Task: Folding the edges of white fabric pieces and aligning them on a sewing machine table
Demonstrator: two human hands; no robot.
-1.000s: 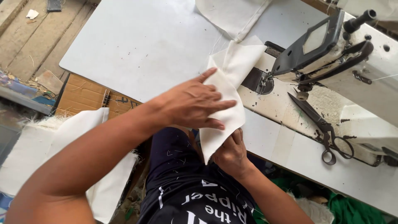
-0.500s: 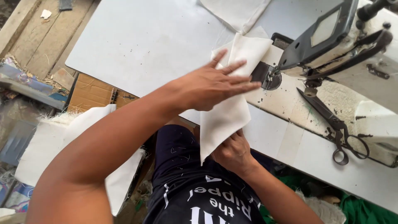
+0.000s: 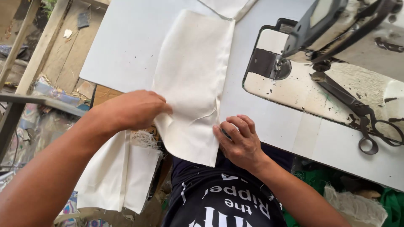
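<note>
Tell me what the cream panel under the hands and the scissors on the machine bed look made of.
Cream panel: woven cloth, likely cotton, matte; it creases softly and bends over the table edge. Scissors: dark metal, dull and worn, with looped handles.

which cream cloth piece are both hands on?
The long cream panel flat on the white table: left hand and right hand pinch its near edges. The folded piece hangs off the table, untouched.

A single head-worn camera looks steeply down, close over the white table [image 3: 126, 46] edge and lap.
</note>
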